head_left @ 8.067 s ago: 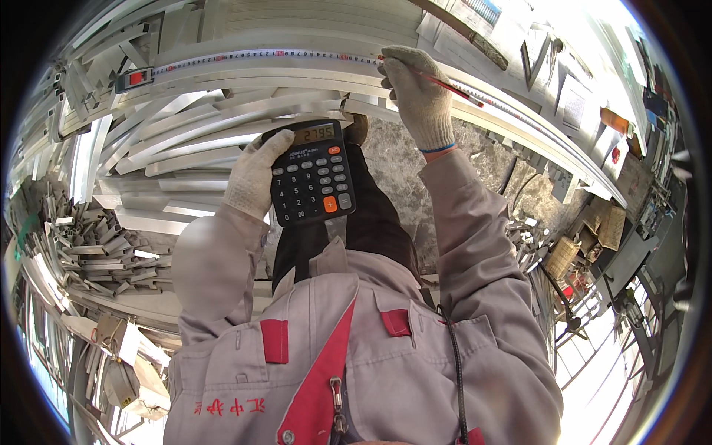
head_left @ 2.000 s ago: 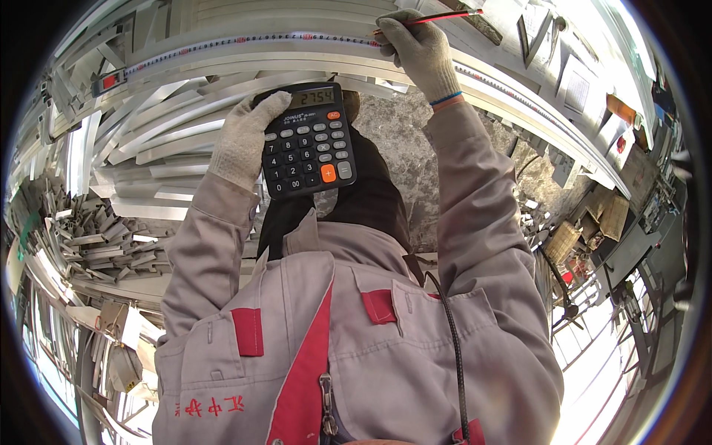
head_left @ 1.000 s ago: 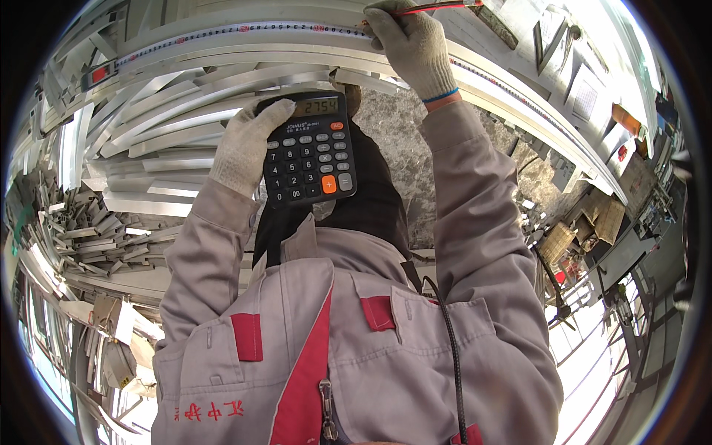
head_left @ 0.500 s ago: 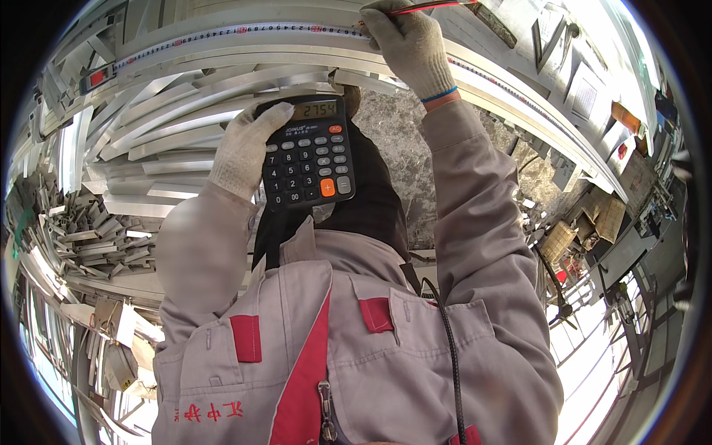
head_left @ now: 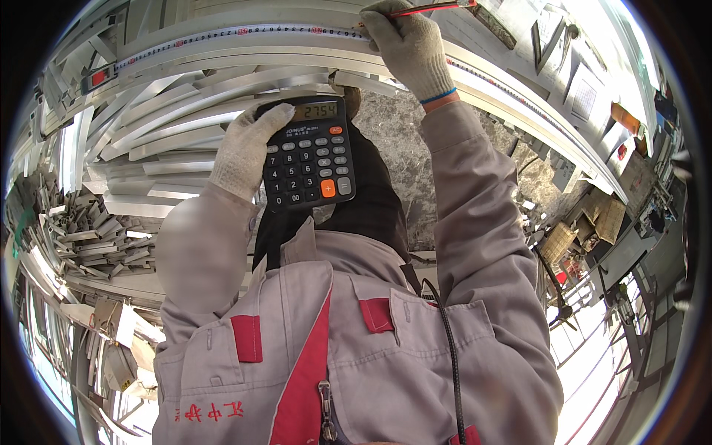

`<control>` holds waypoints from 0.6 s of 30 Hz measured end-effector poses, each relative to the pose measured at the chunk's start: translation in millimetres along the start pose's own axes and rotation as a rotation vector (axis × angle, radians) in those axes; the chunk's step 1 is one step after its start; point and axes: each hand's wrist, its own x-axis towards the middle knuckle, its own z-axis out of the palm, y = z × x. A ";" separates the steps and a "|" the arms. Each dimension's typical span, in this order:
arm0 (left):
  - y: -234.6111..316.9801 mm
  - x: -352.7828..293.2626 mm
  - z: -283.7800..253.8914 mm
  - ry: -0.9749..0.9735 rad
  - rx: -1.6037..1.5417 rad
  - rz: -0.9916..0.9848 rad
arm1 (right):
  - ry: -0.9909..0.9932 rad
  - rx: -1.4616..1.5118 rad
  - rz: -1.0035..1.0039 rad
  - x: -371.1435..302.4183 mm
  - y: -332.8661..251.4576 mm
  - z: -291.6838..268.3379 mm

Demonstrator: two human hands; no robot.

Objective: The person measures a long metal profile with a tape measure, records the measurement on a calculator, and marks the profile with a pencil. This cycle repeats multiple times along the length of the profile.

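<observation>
In my gloved left hand point(head_left: 248, 144) is a black desk calculator point(head_left: 308, 159), gripped at its upper left with the thumb beside the lit display. Farther ahead and to the right, my right hand point(head_left: 400, 41), also in a white knit glove, is closed round a red pencil point(head_left: 434, 7) that points out to the right. That hand rests at a tape measure point(head_left: 274, 30) pulled out along a long pale metal profile point(head_left: 285, 46). The tape's case point(head_left: 98, 77), dark with a red patch, sits at the far left end. The fingertips of my left hand are hidden behind the calculator.
Many silvery metal strips point(head_left: 156, 133) lie stacked at the left, with short offcuts point(head_left: 104, 241) heaped nearer. Tools and a sheet of paper point(head_left: 584, 96) lie on the surface at the far right. Cardboard boxes point(head_left: 599, 213) stand lower right.
Almost nothing differs. The calculator has tilted very slightly in my left hand, and my right hand stays at the tape with the pencil.
</observation>
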 end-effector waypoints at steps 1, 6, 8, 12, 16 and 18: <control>0.8 -0.6 0.0 -0.002 -0.001 -0.007 | 0.001 0.000 0.001 0.1 0.0 0.0; 2.4 -1.2 0.0 0.015 0.023 -0.017 | 0.006 -0.018 0.004 -0.7 0.5 0.2; 2.4 -1.9 0.0 0.002 0.013 -0.001 | 0.009 -0.028 -0.016 -0.6 0.6 -0.3; 3.3 -2.0 -0.9 0.002 0.004 -0.001 | 0.018 -0.006 -0.003 -1.4 0.4 -0.3; 1.9 -1.8 -3.6 0.008 0.017 0.011 | 0.018 0.004 -0.029 -1.5 2.2 0.6; 1.2 -1.9 -6.4 0.007 0.023 0.009 | 0.014 0.013 -0.030 -1.8 5.0 0.6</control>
